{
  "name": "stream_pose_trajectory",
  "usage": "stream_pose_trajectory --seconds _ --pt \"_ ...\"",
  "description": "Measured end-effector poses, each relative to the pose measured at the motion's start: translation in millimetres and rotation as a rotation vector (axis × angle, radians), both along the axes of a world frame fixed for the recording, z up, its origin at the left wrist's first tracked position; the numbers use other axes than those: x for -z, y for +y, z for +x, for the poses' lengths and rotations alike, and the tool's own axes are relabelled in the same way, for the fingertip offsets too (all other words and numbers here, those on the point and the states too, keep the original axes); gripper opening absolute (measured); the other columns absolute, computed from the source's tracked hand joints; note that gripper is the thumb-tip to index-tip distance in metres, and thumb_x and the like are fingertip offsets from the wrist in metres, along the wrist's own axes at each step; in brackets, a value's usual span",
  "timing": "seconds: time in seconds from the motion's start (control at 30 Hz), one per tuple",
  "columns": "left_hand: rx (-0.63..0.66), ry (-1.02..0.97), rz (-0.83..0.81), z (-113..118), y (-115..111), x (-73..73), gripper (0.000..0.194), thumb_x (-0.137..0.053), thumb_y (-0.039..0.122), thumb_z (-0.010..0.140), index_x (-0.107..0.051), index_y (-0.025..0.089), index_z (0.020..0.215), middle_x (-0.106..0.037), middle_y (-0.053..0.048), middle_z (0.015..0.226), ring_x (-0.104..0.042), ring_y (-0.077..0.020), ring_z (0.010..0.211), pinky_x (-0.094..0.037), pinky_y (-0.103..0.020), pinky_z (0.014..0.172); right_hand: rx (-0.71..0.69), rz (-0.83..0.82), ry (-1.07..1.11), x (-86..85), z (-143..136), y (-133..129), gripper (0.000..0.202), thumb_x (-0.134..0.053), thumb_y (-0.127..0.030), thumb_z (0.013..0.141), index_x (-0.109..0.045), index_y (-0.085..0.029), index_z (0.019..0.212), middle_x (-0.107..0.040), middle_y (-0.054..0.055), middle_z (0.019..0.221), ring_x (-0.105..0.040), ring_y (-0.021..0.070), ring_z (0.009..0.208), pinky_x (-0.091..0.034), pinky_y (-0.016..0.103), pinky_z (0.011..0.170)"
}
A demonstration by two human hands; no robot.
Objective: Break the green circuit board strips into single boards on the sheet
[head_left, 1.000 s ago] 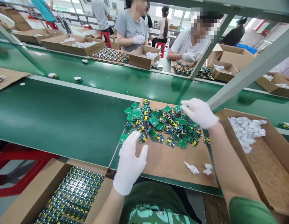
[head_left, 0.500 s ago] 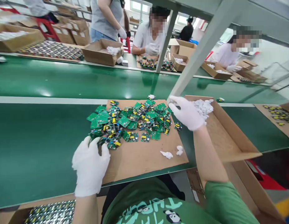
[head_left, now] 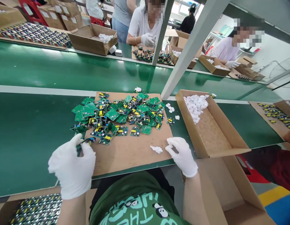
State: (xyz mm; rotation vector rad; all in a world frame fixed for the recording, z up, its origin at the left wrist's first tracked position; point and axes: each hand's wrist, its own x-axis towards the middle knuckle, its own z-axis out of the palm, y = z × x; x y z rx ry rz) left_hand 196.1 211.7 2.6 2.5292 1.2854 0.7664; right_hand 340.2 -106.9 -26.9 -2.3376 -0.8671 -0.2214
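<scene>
My left hand [head_left: 72,165], in a white glove, pinches a small circuit board [head_left: 89,140] between thumb and fingers at the left front of a heap. The heap of green circuit boards [head_left: 117,114], with yellow and blue parts, lies on a flat cardboard sheet [head_left: 126,156]. My right hand [head_left: 182,156], also gloved, is low over the sheet's right front part. Its thumb and fingertips come together; anything between them is hidden against the white glove. Just left of them lies a crumpled white piece [head_left: 156,149].
Right of the sheet, an open cardboard box [head_left: 220,137] holds white pieces [head_left: 196,106]. Small white discs [head_left: 170,108] and a single board [head_left: 170,121] lie between. A slanted post [head_left: 194,47] rises behind. A tray of boards [head_left: 37,209] sits low left. Co-workers sit across the green belt [head_left: 88,67].
My right hand has come down from beside the box to the front of the sheet, uncovering the white discs. My left hand has lifted a circuit board from the heap's edge. The view has shifted.
</scene>
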Motion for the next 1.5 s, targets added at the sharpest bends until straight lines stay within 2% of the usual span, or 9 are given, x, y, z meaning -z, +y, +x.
stream_pose_trajectory --seconds 0.2,0.33,0.5,0.7,0.9,1.1,1.27,1.37,1.5 --pt "-0.044 -0.604 -0.475 -10.4 -18.8 -30.7 0.024 -0.064 0.029 0.082 -0.071 0.018 0.103 -0.071 -0.003 0.104 -0.064 -0.0245 0.097 -0.048 -0.044 0.099 0.042 0.427 0.229 -13.6 -15.3 15.5 0.03 -0.058 -0.016 0.09 -0.063 -0.026 0.118 -0.056 0.005 0.104 -0.057 0.0117 0.076 -0.056 0.03 0.071" --pt "0.049 -0.84 -0.967 -10.1 -35.6 -40.2 0.021 -0.065 0.024 0.078 -0.065 0.019 0.098 -0.07 -0.001 0.106 -0.066 -0.0189 0.086 -0.056 -0.03 0.076 -0.008 0.689 0.547 -30.2 -24.9 30.6 0.032 -0.069 -0.017 0.082 -0.068 -0.027 0.112 -0.056 0.0 0.089 -0.056 0.0099 0.068 -0.061 0.034 0.073" --pt "0.293 -0.792 -1.471 -5.1 -54.9 -32.2 0.017 -0.065 0.028 0.079 -0.057 0.016 0.088 -0.071 -0.009 0.107 -0.063 -0.0154 0.062 -0.047 -0.023 0.048 -0.025 0.896 0.816 -37.8 -32.2 44.5 0.033 -0.073 -0.021 0.081 -0.07 -0.027 0.113 -0.063 -0.004 0.075 -0.063 0.0129 0.069 -0.063 0.05 0.085" --pt "0.375 -0.728 -2.007 7.2 -77.0 -18.8 0.026 -0.063 0.025 0.079 -0.043 0.021 0.096 -0.073 -0.012 0.099 -0.07 -0.0219 0.067 -0.048 -0.021 0.046 0.014 0.737 0.752 -34.3 -37.9 48.6 0.019 -0.075 -0.022 0.08 -0.077 -0.022 0.099 -0.074 0.003 0.083 -0.073 0.0216 0.082 -0.061 0.047 0.091" --pt "0.467 -0.669 -2.034 13.0 -85.9 -13.2 0.038 -0.061 0.03 0.083 -0.045 0.018 0.115 -0.071 -0.013 0.097 -0.071 -0.0225 0.064 -0.051 -0.022 0.046 0.055 0.712 0.662 -26.7 -42.0 53.3 0.016 -0.074 -0.019 0.079 -0.077 -0.025 0.094 -0.077 0.004 0.094 -0.075 0.0238 0.083 -0.064 0.039 0.081" --pt "0.465 -0.738 -2.062 11.9 -89.8 -7.2 0.042 -0.062 0.027 0.081 -0.055 0.014 0.121 -0.07 -0.012 0.098 -0.07 -0.0211 0.068 -0.051 -0.025 0.053 -0.131 0.504 0.593 -38.6 -46.8 62.8 0.021 -0.07 -0.016 0.081 -0.077 -0.026 0.098 -0.077 0.002 0.08 -0.059 0.0108 0.047 -0.062 0.032 0.06" --pt "0.451 -0.815 -2.094 12.4 -93.2 -7.2 0.037 -0.062 0.028 0.082 -0.064 0.013 0.116 -0.068 -0.007 0.085 -0.062 -0.0145 0.063 -0.045 -0.023 0.055 -0.438 0.371 0.345 -51.7 -51.3 78.4 0.035 -0.067 -0.019 0.086 -0.068 -0.032 0.118 -0.063 0.008 0.126 -0.068 0.0165 0.081 -0.06 0.034 0.072" --pt "0.452 -0.81 -2.07 11.4 -94.9 -9.2 0.036 -0.06 0.032 0.087 -0.065 0.011 0.115 -0.066 -0.006 0.076 -0.058 -0.0137 0.059 -0.043 -0.023 0.053 -0.416 0.286 0.176 -48.8 -54.0 84.9 0.038 -0.054 -0.01 0.092 -0.065 -0.033 0.119 -0.061 0.008 0.123 -0.067 0.0187 0.098 -0.057 0.036 0.083" --pt "0.472 -0.793 -2.018 8.9 -96.8 -10.7 0.037 -0.06 0.034 0.088 -0.065 0.012 0.117 -0.066 -0.007 0.078 -0.058 -0.014 0.057 -0.043 -0.024 0.051 -0.321 0.245 0.251 -42.8 -59.2 85.4 0.041 -0.059 -0.012 0.09 -0.055 -0.029 0.127 -0.069 0.006 0.106 -0.067 0.0199 0.096 -0.056 0.038 0.083"
